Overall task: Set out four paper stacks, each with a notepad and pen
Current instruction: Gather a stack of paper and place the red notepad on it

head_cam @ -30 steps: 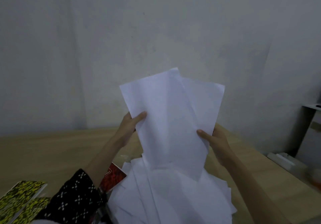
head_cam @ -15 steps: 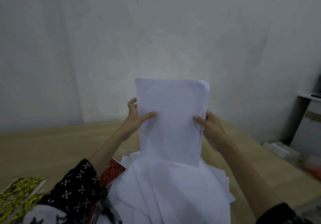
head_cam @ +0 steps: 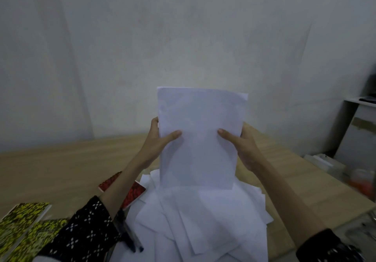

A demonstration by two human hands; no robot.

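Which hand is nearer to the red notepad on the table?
Left. The left hand grips the held paper stack's left edge, its forearm passing over the red notepad. The right hand grips the opposite edge, farther away.

No text, label, brand, number or sign can be read anywhere. The held sheets of paper (head_cam: 200, 139) face the camera blank. The notepad covers, red (head_cam: 134, 194) at centre left and yellow (head_cam: 19, 221) at lower left, show only speckled patterns.
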